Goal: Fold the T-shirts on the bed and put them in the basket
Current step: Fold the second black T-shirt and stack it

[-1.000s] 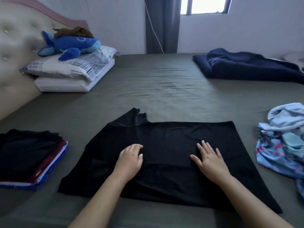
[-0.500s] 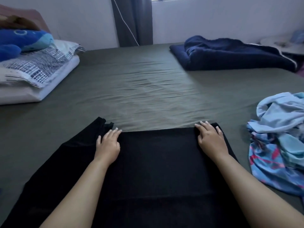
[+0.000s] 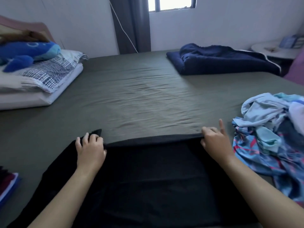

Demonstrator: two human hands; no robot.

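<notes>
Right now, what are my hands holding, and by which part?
Both hands grip the black T-shirt by its far edge: left hand near the sleeve, right hand at the other end.

A bedroom with plain white walls (image 3: 230,25). A wide bed (image 3: 139,96) in a wrinkled olive-grey sheet fills most of the view. On the far wall, a small window (image 3: 171,4) lets in bright daylight beside a dark grey curtain (image 3: 133,25), with a thin white cord (image 3: 123,28) hanging across it. A padded headboard (image 3: 32,28) stands at left. At far right sits a small round white side table (image 3: 273,50).
</notes>
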